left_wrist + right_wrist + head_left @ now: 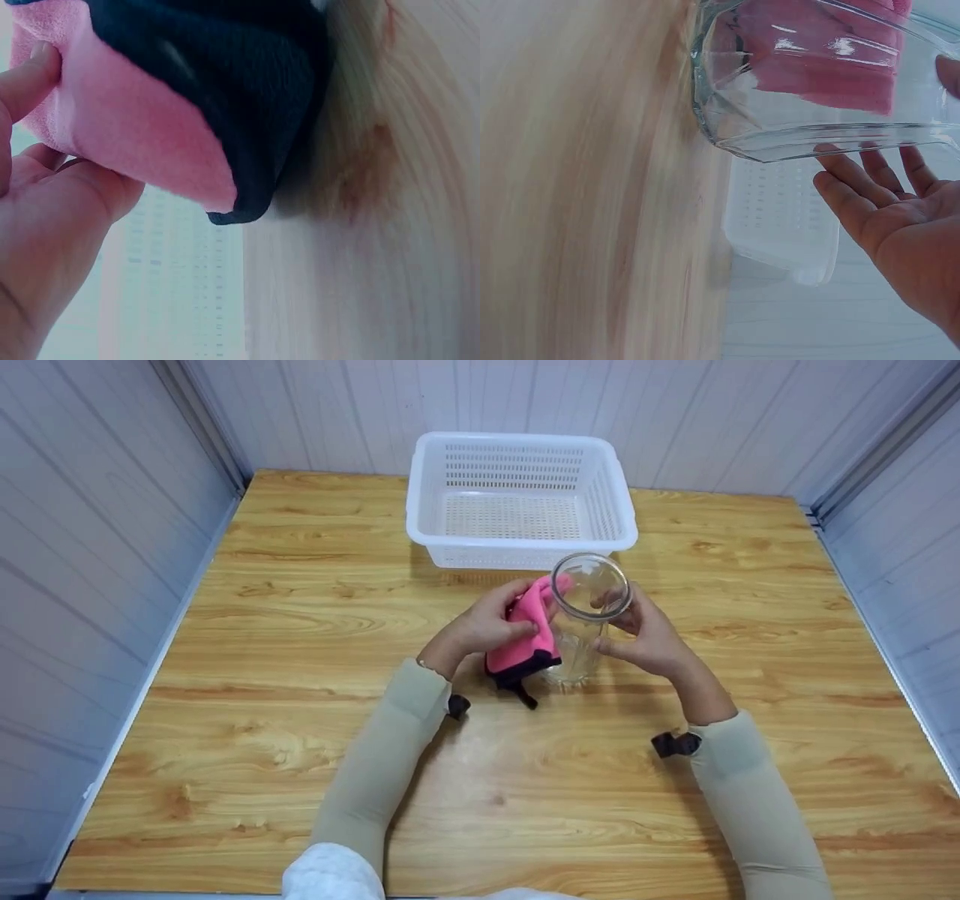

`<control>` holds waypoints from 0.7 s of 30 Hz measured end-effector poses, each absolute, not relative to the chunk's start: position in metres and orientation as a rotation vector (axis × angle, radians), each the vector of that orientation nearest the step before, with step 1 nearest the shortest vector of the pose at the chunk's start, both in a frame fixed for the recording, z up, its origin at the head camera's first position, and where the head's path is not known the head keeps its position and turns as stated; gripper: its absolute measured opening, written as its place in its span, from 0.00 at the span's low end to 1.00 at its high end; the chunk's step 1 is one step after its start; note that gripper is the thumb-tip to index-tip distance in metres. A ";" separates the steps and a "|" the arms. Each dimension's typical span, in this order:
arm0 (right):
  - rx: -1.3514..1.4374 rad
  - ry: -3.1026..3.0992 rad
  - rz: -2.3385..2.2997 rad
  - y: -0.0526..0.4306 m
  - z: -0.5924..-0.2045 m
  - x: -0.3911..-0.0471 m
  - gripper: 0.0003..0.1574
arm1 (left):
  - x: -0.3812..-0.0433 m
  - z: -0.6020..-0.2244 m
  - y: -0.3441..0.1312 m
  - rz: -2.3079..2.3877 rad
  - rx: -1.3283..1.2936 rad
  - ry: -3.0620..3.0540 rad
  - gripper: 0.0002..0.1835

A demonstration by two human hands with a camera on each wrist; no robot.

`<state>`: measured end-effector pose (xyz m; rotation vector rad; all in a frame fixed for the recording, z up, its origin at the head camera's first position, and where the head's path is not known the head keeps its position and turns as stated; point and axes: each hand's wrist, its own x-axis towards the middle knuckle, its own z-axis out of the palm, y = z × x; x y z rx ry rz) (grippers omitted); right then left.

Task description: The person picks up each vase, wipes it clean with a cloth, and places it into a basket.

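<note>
My left hand (pixel 491 619) holds a folded pink cloth (pixel 525 649) with black edging, thumb on the near face and fingers behind. In the left wrist view the pink cloth (pixel 142 120) hangs in folds, and its black border (pixel 247 97) faces the table. Beside it, my right hand (pixel 651 636) grips a clear glass jar (pixel 574 652) from the right, with the thumb in front and the fingers round the far side. The jar's round mouth faces up. In the right wrist view the pink cloth shows through the glass jar (pixel 780 127), whose base is close to the tabletop.
A white perforated plastic basket (pixel 521 544) stands at the back of the wood-grain table (pixel 300 735), just beyond both hands. Pale panel walls (pixel 337 412) enclose the table at the back and sides. Black straps (pixel 675 744) hang from the wrists.
</note>
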<state>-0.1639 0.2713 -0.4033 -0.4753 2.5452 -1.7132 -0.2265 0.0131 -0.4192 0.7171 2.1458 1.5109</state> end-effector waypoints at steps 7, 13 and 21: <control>-0.451 2.608 -1.592 0.273 -0.399 -0.164 0.36 | -0.226 -0.415 0.014 1.553 0.744 2.146 0.27; -0.464 2.587 -1.583 0.276 -0.397 -0.166 0.30 | -0.227 -0.411 0.018 1.666 0.794 2.120 0.27; -0.519 2.498 -1.637 0.278 -0.399 -0.168 0.29 | -0.230 -0.400 0.023 1.797 0.830 1.973 0.27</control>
